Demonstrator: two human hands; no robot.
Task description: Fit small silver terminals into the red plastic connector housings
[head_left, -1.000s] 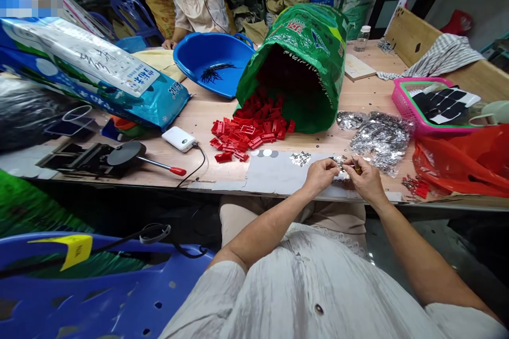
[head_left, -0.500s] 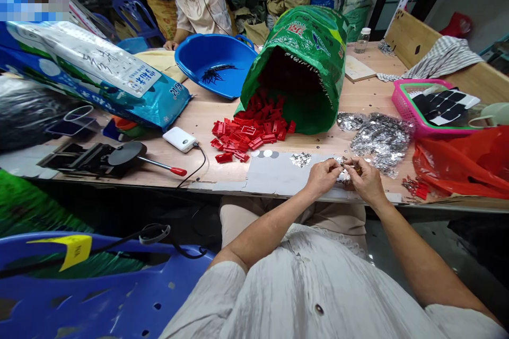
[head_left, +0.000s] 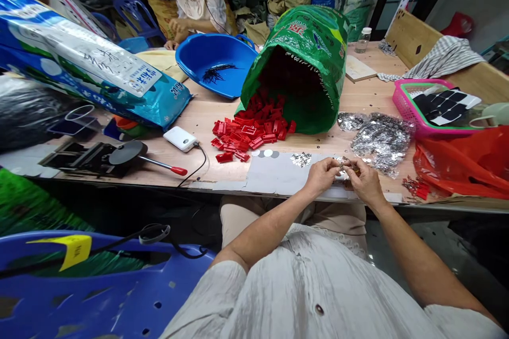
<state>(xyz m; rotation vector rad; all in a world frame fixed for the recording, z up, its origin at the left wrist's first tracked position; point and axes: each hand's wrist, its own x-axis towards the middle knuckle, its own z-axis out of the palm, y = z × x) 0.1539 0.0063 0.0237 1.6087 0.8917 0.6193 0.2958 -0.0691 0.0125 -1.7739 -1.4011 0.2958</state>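
Observation:
My left hand (head_left: 323, 175) and my right hand (head_left: 365, 180) meet over the grey mat (head_left: 272, 175) at the table's front edge. Both are closed, fingertips pinched close together. What they pinch is too small to make out. Small shiny metal pieces lie under and beside the fingers, and a little heap of silvery metal pieces (head_left: 301, 159) sits on the mat to the left. Behind my right hand spreads a larger pile of flat shiny metal pieces (head_left: 382, 140). Red plastic parts (head_left: 250, 135) spill from the open mouth of a green sack (head_left: 306, 63).
On the left stand a hand press (head_left: 107, 159) with a red-tipped lever, a white power bank (head_left: 181, 139) and a blue printed sack (head_left: 99, 63). A blue basin (head_left: 217, 63) is behind. To the right are a pink basket (head_left: 409, 106) and a red bag (head_left: 465, 161). Another person sits opposite.
My hands stay in nearly the same place, with slight finger movement. Across the table, the other person has raised one hand.

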